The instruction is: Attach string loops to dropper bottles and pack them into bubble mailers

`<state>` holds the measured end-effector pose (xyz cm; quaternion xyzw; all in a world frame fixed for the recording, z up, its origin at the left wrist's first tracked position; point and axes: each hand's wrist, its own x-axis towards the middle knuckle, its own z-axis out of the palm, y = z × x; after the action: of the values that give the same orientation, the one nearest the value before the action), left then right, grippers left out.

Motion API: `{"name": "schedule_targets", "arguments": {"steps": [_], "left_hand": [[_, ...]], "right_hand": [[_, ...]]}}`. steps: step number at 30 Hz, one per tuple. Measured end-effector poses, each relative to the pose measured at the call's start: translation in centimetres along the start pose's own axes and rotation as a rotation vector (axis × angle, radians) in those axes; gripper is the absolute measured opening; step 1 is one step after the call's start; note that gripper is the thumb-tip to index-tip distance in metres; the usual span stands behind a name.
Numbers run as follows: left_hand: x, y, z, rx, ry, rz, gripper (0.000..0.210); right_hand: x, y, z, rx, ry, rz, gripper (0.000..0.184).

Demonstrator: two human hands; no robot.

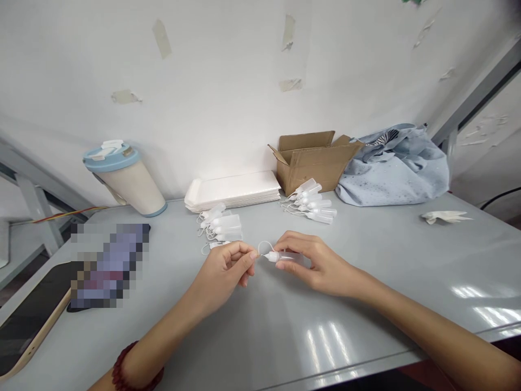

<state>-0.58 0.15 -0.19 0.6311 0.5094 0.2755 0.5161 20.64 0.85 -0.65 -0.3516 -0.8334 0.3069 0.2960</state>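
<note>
A small translucent squeeze bottle with a white neck and thin needle tip lies sideways in my right hand, gripped between thumb and fingers. Its nozzle points left. From the neck a thin white strap loops over to my left hand, whose thumb and forefinger pinch the small cap end at the needle tip; the fingertips mostly hide that cap. Just behind my left hand is a pile of similar bottles with looped straps. A second group of bottles lies beyond my right hand.
Along the wall stand a stack of white trays or boxes, an open cardboard box and a light blue cloth bag. At left are a tumbler and two phones. A crumpled tissue lies at right on the grey table.
</note>
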Motion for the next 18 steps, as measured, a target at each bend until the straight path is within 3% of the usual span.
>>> {"name": "schedule_targets", "arguments": {"steps": [18], "left_hand": [[-0.3, -0.2, 0.8, 0.106, -0.042, 0.0, 0.022]], "right_hand": [[-0.3, 0.1, 1.2, -0.016, -0.039, 0.047, 0.014]]}}
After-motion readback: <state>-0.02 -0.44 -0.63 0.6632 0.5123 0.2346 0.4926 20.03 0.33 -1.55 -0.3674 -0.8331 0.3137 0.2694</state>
